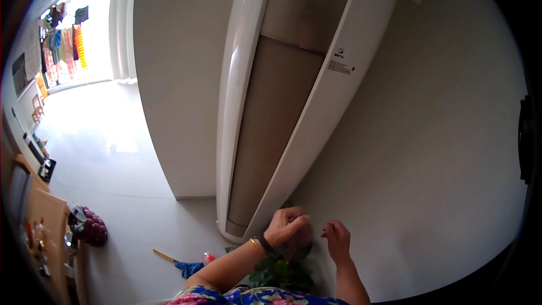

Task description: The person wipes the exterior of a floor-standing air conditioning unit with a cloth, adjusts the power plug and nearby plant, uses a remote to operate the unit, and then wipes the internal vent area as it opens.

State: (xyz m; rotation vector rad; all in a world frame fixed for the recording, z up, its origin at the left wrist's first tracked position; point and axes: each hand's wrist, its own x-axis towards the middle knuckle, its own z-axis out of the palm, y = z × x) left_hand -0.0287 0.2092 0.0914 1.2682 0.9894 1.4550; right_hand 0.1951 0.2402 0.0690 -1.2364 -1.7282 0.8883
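A home; laundry [69, 48] hangs near a white curtain [121, 28].

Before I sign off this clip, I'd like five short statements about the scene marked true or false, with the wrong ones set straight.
1. A gold bangle circles the wrist of the left hand. True.

2. The left hand and the right hand are clasped together. False: they are apart, with a gap between them.

3. A green plant shows below the hands in the picture. True.

4. The tall appliance is black all over. False: it is white with a brownish front panel.

5. The blue fabric bundle hangs from the wall. False: it lies on the pale floor.
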